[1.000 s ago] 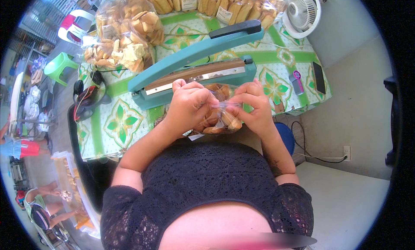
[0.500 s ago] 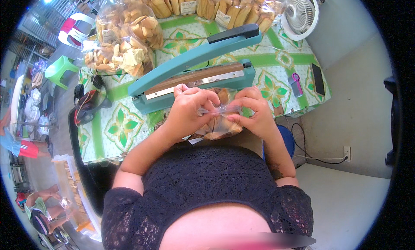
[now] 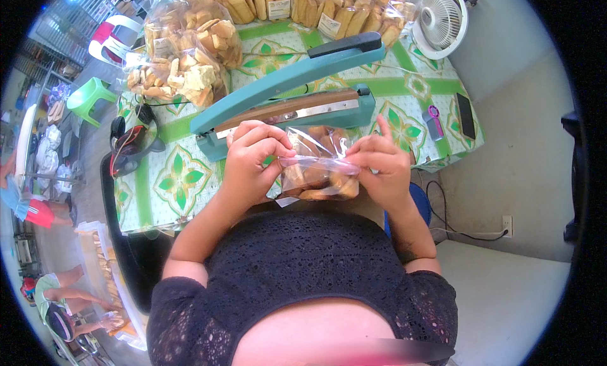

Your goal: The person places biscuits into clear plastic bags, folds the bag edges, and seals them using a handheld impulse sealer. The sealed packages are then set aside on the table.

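Note:
A clear plastic bag [image 3: 319,184] of browned bread pieces is held close to my chest at the table's near edge. My left hand [image 3: 256,160] pinches one end of the bag's mouth, and my right hand [image 3: 381,163] pinches the other end, its index finger raised. Between them the mouth is stretched flat and wide. Just beyond the bag stands a teal heat sealer [image 3: 288,116] with its long arm [image 3: 288,81] lifted, showing a brown strip and a metal bar. Neither hand touches the sealer's arm.
Large bags of bread chunks [image 3: 190,49] stand at the far left, and bags of bread sticks [image 3: 316,12] line the back. A white fan [image 3: 439,24], a phone [image 3: 465,116] and a pink-handled tool [image 3: 434,122] lie right. Another person [image 3: 63,303] works at lower left.
My hands have moved apart, spreading the gathered bag mouth into a flat, taut edge. The right index finger has lifted. The person at lower left has shifted their arms.

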`<state>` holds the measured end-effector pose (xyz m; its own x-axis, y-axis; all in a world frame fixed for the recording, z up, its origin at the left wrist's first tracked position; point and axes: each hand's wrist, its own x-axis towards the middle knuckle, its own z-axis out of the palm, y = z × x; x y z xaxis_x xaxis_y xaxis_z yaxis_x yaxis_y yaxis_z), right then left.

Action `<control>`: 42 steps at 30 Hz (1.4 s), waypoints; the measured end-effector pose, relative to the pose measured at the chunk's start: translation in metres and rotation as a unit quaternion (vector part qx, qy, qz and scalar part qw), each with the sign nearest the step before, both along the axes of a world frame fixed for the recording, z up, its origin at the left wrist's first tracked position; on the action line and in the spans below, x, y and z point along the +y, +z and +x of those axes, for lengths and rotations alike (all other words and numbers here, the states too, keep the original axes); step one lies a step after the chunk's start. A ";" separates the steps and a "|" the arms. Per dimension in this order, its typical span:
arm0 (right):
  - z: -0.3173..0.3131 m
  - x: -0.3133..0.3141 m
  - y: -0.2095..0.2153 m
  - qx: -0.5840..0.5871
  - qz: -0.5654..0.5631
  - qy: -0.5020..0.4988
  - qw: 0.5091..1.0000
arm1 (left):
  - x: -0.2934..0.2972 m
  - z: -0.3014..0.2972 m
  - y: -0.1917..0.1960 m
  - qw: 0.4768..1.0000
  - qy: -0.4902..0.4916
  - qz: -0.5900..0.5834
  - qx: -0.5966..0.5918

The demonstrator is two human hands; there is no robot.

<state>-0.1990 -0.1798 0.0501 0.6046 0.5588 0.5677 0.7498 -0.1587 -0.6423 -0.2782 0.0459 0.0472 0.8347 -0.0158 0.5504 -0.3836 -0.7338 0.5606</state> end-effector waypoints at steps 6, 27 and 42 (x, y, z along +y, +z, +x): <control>0.004 -0.007 0.018 -0.038 -0.004 -0.016 0.999 | -0.012 -0.004 0.012 0.997 -0.012 0.036 -0.062; 0.149 0.044 -0.042 0.476 -0.116 -0.047 0.870 | 0.007 0.113 -0.079 0.895 0.019 -0.330 0.301; 0.186 0.056 -0.046 0.451 -0.259 -0.056 0.853 | 0.031 0.131 -0.114 0.970 0.196 0.095 0.111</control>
<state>-0.0133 -0.1242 0.0044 0.7313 0.5032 -0.4605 -0.0501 -0.6337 -0.7720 -0.1469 0.0770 -0.0665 0.8951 0.2429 0.3739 0.0603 -0.8967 0.4384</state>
